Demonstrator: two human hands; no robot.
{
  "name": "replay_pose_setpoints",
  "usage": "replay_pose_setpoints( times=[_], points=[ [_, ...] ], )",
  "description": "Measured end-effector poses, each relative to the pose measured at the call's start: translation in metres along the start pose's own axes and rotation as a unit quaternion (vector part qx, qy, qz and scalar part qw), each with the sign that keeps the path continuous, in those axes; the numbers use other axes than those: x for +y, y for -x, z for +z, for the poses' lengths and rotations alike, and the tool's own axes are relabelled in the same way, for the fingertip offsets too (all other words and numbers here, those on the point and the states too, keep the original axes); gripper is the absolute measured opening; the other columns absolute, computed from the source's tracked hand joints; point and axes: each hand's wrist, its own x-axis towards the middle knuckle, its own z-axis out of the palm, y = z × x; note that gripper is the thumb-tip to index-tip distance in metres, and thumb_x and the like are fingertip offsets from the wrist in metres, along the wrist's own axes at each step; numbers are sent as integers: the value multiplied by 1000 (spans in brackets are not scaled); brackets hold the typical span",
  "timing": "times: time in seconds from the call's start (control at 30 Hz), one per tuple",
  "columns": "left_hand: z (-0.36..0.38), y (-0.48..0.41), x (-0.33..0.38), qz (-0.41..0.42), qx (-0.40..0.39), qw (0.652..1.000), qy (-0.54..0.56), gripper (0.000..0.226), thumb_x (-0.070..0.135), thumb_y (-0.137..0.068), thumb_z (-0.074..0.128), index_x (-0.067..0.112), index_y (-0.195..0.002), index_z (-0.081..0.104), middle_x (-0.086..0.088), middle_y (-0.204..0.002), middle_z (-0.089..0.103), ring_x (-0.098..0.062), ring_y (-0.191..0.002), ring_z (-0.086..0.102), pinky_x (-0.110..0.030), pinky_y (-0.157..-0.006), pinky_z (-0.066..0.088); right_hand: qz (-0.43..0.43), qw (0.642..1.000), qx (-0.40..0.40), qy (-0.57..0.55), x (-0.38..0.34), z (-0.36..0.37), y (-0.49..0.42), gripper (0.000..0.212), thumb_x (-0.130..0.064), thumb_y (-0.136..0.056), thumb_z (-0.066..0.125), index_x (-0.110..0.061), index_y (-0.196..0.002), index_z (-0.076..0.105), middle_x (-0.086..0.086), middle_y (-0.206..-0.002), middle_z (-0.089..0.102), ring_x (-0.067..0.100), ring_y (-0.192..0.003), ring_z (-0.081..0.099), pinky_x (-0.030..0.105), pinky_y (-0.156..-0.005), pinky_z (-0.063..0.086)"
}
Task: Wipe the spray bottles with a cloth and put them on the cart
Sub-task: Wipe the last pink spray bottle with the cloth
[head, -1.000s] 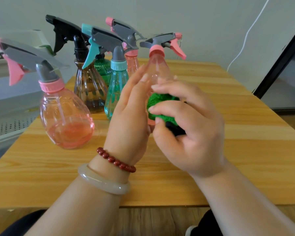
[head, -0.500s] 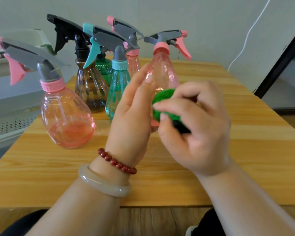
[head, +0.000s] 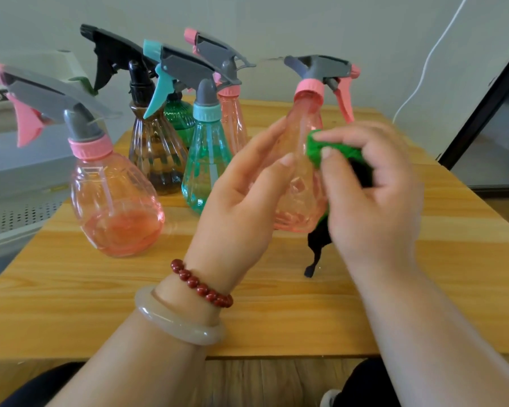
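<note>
Bench (head: pixel 276 324) edge was nearest, with 2 bracelets on the left wrist.

Left hand (head: pixel 241 207) held the pink bottle (head: pixel 300 183) by its wide lower body. The bottle was pinched between the thumb on the near side and the fingers (head: pixel 262 142), nearly straight along the far side.

Right hand (head: pixel 373 195) had its fingers curled round a bunched green cloth (head: pixel 329 148), pressed on the bottle's right shoulder just below the neck. The cloth's black tail (head: pixel 318 248) hung to the bench.

Bottle was roughly upright, over mid-bench. Couldn't tell if its base touched.

Handling, my read:
- It looked empty, so light.
- Thin smooth plastic, likely slippery and a bit squashy.
- Hold the body for wiping, and carry by the neck under the pink collar.
- Keep off the trigger.

Behind stood 5 more bottles:
- oval pink bottle (head: pixel 115 207), part full, so heavier
- teal bottle (head: pixel 206 160)
- brown bottle (head: pixel 156 151)
- green bottle (head: pixel 180 116)
- slim pink bottle (head: pixel 232 121)

Grey perforated shelf (head: pixel 18 198) at far left was probably the cart.
</note>
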Motion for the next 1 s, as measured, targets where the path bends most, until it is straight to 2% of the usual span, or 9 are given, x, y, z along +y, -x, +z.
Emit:
replay_pose_setpoints(
  times=[0.1,0.2,0.27,0.37,0.43,0.6,0.67,0.83,1.0],
  points=[
    [1,2,1,4,1,1000,13,37,31,-90,54,42,-124,61,5,-125,68,-17,-113,66,-48,-95,54,146,986,27,-74,-1,1,-3,19,-11,-86,57,-26,-88,68,-3,-91,67,15,-90,64,36,-82,52],
    [-2,1,1,-1,20,999,31,35,33,-87,55,48,-117,64,-5,-119,70,-34,-107,66,-61,-92,53,-44,998,-44,-8,-13,2,2,16,-2,-83,57,-13,-88,68,3,-89,61,15,-91,60,27,-83,46],
    [-5,0,0,0,17,1000,24,38,36,-86,56,47,-122,62,-2,-126,67,-28,-113,65,-59,-95,52,-110,991,-81,15,-15,1,4,15,-2,-83,58,-9,-91,69,5,-89,60,18,-90,59,26,-83,45],
    [-4,0,1,2,11,1000,14,37,37,-88,57,47,-124,62,8,-133,63,-21,-123,61,-55,-100,50,73,996,-1,-51,-4,3,0,18,-5,-87,58,-19,-88,69,-1,-88,65,9,-85,61,24,-77,47],
    [-3,0,-1,-7,11,1000,28,37,42,-83,59,48,-118,65,8,-135,62,-24,-127,58,-57,-103,46,229,961,26,-150,-3,7,-2,22,-10,-87,56,-27,-83,69,-6,-83,67,11,-77,61,29,-69,47],
    [-10,-4,-2,-18,16,999,33,43,41,-84,56,44,-127,61,6,-134,63,-24,-124,60,-57,-99,49,-59,994,-89,-36,-14,3,5,17,-3,-83,55,-15,-90,65,1,-90,58,16,-91,59,27,-82,46],
    [-10,-5,-3,-22,21,999,25,47,46,-78,57,46,-125,62,8,-136,62,-23,-128,57,-56,-103,46,-89,992,-90,-8,-10,2,4,16,-4,-85,56,-14,-92,66,2,-90,58,16,-90,58,25,-83,44],
    [0,0,-2,-46,36,995,76,36,33,-89,56,42,-123,63,5,-128,67,-24,-118,65,-56,-99,51,245,957,23,-155,-8,11,3,18,-14,-88,54,-28,-86,66,-11,-83,66,10,-78,61,28,-71,48],
    [1,-1,5,-49,65,986,147,37,19,-103,43,28,-137,55,5,-118,72,-18,-108,70,-48,-91,57,130,982,-77,-111,-19,14,16,22,-12,-90,59,-16,-112,59,-20,-107,64,-3,-96,61,14,-81,46]
  ],
)
